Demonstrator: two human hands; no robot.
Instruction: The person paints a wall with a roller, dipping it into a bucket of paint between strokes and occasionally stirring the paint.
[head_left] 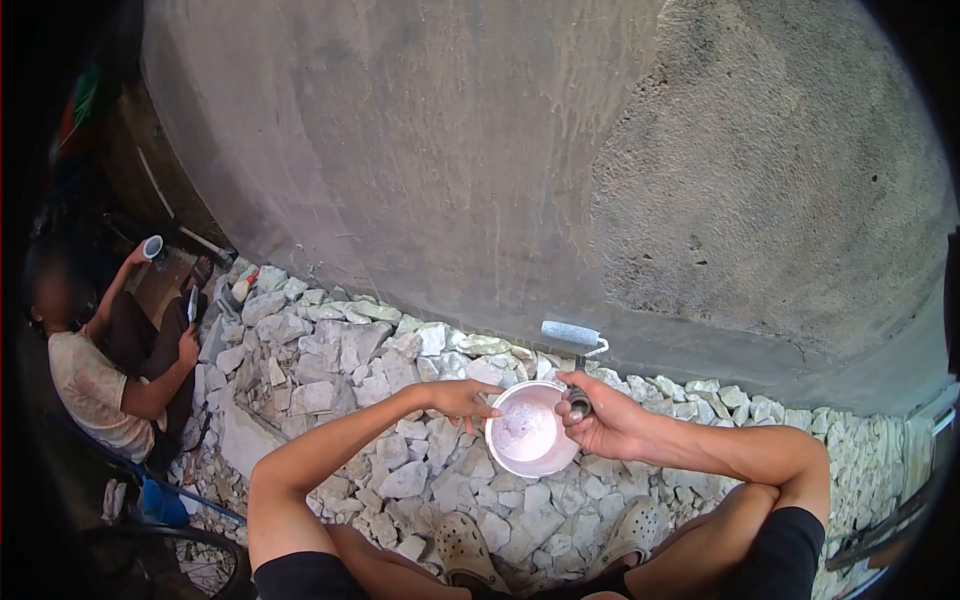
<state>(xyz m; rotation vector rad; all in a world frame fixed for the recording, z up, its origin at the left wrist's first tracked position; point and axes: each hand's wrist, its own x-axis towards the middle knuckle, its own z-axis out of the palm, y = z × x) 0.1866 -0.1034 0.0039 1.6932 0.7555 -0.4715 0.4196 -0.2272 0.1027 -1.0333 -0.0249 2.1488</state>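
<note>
My left hand [463,401] grips the left rim of a white bucket [530,428], with pale pinkish liquid inside. At the bucket's right side, my right hand [604,418] is closed around the dark handle of a paint roller [571,332]. The roller's light grey sleeve lies beyond the bucket, close to the foot of the grey wall [450,180]. Part of the roller handle is hidden by my fingers.
Broken rubble [405,480] covers the ground along the wall and around my clogs [466,548]. A seated person [100,380] at the left holds a cup [153,247] and a tool. A blue bucket [163,503] stands at the lower left.
</note>
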